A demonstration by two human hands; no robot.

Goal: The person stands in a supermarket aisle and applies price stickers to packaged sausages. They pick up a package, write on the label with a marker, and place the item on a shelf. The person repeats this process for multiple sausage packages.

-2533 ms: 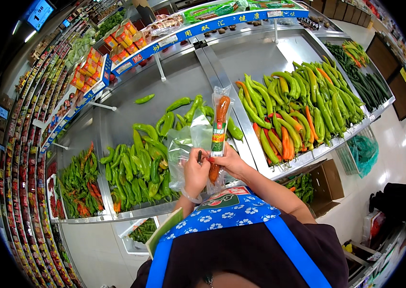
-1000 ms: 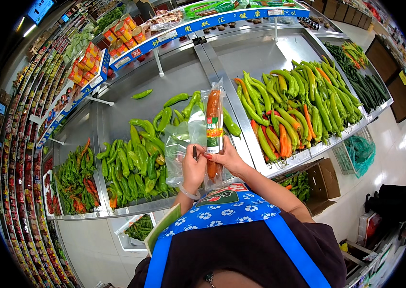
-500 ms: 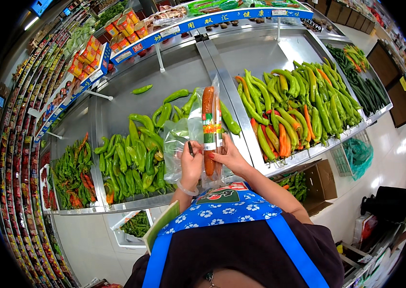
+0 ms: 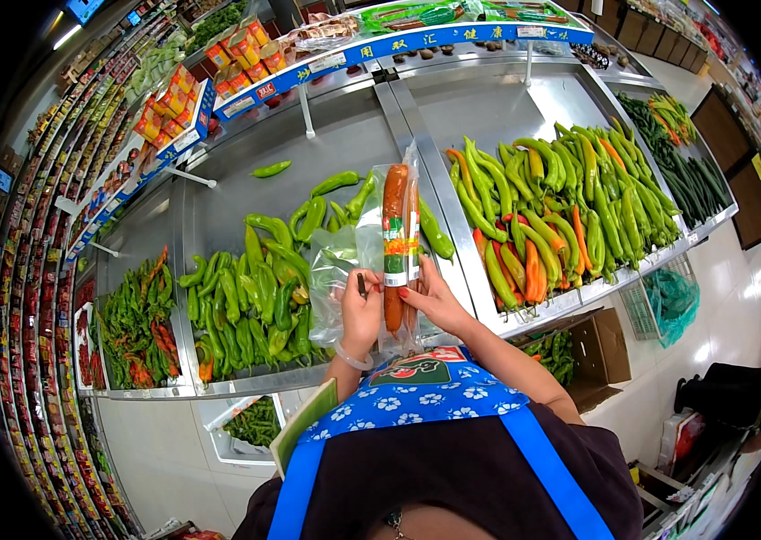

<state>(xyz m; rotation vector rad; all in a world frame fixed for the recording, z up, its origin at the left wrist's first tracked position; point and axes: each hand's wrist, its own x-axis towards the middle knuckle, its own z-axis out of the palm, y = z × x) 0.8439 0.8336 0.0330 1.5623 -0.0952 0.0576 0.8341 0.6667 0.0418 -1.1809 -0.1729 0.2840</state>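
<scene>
Two long reddish-brown sausages (image 4: 394, 193), banded with a printed label, stand lengthwise in front of me inside clear plastic wrapping. My right hand (image 4: 439, 304) grips them from the right, its thumb across the lower part. My left hand (image 4: 361, 319) is closed on the left side of the packet, with a short dark pen-like object (image 4: 362, 284) sticking up from its fingers. A loose clear plastic bag (image 4: 334, 265) spreads out beside that hand, over the green peppers (image 4: 255, 288). Whether the left fingers also pinch the bag cannot be seen.
Metal display bins (image 4: 452, 117) hold long green and orange peppers (image 4: 569, 198) on the right and wilted peppers (image 4: 139, 315) at far left. A raised blue-edged shelf (image 4: 380, 45) runs behind. Below stand a cardboard box (image 4: 604, 355), a crate (image 4: 646, 306) and a white tub (image 4: 250, 423).
The view has shifted slightly. Both hands keep their hold, and the sausages stay almost where they were.
</scene>
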